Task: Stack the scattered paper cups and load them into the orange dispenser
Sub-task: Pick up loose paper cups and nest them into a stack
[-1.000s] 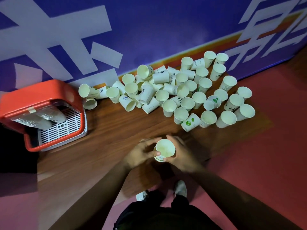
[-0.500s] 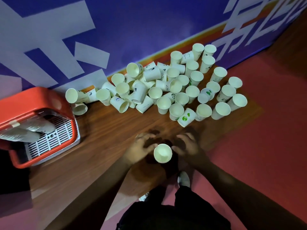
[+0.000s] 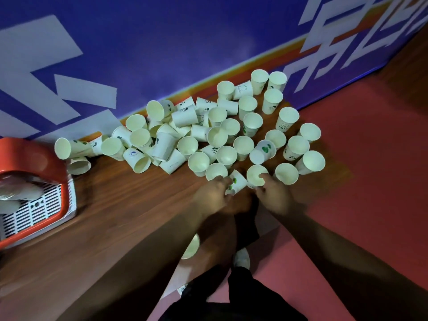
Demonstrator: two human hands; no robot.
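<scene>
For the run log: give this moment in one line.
stage: pickup; left hand: grips tipped cup; right hand: pinches upright cup; dispenser: untouched

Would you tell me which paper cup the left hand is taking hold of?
The tipped cup with green spots: the left hand pinches it, while the right hand grips the plain upright cup beside it.

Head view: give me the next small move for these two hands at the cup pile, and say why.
Probably lift the upright white paper cup that the right hand pinches at its rim and nest it into the tipped green-printed paper cup at the fingertips of the left hand. Both sit at the near edge of the pile; the left grip is blurred.
</scene>
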